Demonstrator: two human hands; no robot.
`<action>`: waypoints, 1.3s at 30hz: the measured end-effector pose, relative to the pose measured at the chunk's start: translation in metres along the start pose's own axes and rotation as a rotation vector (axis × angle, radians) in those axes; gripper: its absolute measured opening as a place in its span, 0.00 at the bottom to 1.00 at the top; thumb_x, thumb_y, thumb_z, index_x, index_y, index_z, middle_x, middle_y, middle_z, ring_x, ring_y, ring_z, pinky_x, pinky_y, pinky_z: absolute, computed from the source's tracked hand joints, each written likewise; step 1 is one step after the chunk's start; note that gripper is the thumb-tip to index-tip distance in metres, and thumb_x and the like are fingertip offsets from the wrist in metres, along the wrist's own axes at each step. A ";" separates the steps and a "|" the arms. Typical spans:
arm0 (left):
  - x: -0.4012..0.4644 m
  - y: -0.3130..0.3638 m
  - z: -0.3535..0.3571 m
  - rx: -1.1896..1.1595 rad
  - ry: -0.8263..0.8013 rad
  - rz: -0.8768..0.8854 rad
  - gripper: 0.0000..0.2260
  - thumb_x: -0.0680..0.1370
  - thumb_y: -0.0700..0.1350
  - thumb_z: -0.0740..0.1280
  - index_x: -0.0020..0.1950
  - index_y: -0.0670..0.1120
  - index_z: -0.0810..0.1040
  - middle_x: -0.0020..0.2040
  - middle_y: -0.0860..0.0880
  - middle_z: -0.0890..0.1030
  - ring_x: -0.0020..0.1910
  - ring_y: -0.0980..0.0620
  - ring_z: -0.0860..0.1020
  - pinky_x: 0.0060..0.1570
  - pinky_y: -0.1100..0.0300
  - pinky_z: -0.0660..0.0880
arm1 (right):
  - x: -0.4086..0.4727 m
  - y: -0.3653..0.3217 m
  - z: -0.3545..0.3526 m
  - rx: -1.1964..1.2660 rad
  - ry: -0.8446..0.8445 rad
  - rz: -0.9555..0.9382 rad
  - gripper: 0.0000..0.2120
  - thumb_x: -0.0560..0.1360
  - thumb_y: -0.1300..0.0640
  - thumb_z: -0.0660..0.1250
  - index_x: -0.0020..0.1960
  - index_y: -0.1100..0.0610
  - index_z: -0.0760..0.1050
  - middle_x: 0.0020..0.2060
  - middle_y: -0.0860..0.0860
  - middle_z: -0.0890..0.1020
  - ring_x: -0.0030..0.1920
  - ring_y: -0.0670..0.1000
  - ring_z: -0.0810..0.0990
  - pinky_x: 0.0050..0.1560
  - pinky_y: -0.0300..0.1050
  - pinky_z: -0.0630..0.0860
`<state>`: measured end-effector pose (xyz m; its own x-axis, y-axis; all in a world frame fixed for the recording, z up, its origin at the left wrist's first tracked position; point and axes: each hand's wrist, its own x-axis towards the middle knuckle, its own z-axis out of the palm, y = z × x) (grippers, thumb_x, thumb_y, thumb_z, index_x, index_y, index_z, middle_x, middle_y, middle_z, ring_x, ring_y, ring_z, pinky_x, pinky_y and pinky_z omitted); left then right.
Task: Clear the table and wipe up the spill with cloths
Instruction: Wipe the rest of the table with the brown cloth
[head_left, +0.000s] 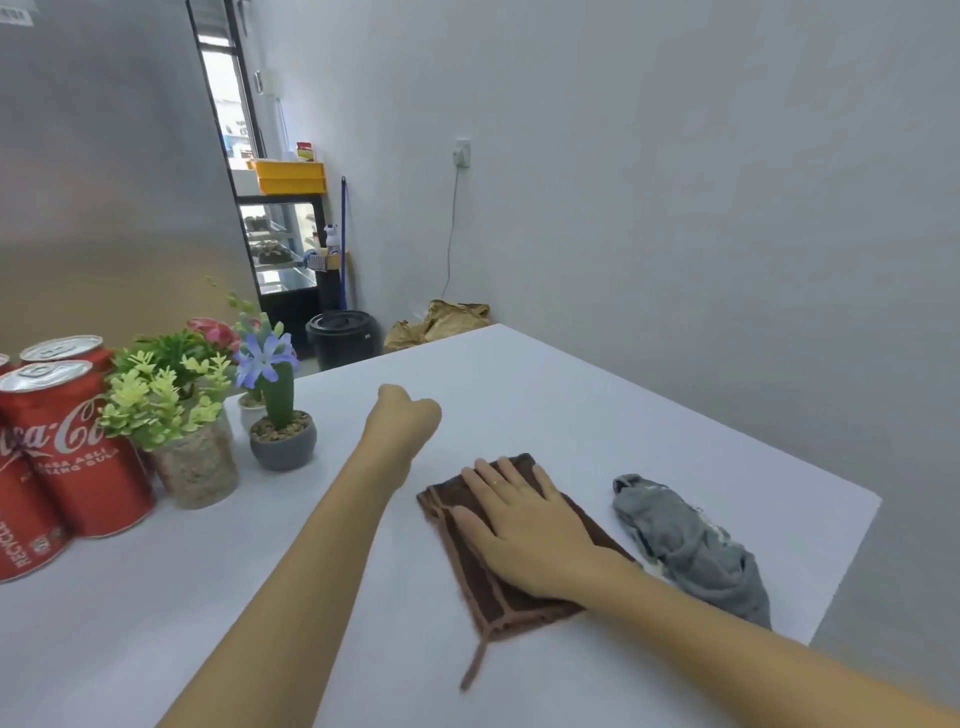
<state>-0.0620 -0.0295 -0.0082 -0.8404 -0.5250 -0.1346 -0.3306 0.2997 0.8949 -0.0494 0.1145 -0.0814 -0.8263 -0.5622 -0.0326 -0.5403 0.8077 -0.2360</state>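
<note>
Two hands | right hand (524, 535) flat on brown cloth (498, 597) | left hand (402, 415) fisted, empty

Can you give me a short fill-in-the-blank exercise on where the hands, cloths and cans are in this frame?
1. The right hand lies flat on the ______ cloth.
2. The grey cloth lies crumpled to the ______ of it on the white table.
3. The left hand is curled into a ______ and holds nothing.
4. The red cans stand beside the potted ______.

Missing words: brown; right; fist; plants
</note>
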 end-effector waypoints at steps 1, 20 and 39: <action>0.003 0.003 -0.001 -0.005 0.012 0.014 0.23 0.79 0.38 0.59 0.73 0.39 0.56 0.70 0.41 0.64 0.62 0.45 0.67 0.49 0.57 0.64 | 0.012 -0.007 0.003 -0.009 0.009 0.035 0.30 0.80 0.39 0.39 0.78 0.51 0.44 0.77 0.47 0.44 0.76 0.47 0.39 0.74 0.53 0.34; 0.079 0.025 0.034 0.096 0.109 0.137 0.24 0.82 0.40 0.53 0.77 0.46 0.51 0.76 0.46 0.58 0.72 0.45 0.61 0.62 0.56 0.65 | 0.182 0.035 -0.016 -0.050 -0.151 -0.241 0.27 0.79 0.39 0.40 0.77 0.42 0.42 0.77 0.42 0.43 0.76 0.52 0.38 0.70 0.64 0.33; 0.161 0.008 0.084 0.256 0.172 0.112 0.22 0.82 0.39 0.50 0.76 0.39 0.54 0.76 0.44 0.57 0.75 0.46 0.55 0.71 0.52 0.57 | 0.294 0.149 -0.046 -0.015 0.042 0.074 0.29 0.76 0.33 0.45 0.75 0.38 0.49 0.77 0.45 0.50 0.77 0.53 0.43 0.72 0.63 0.39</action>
<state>-0.2366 -0.0444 -0.0584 -0.8001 -0.5977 0.0515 -0.3558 0.5419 0.7614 -0.3799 0.0781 -0.0810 -0.8696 -0.4937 -0.0087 -0.4799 0.8493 -0.2199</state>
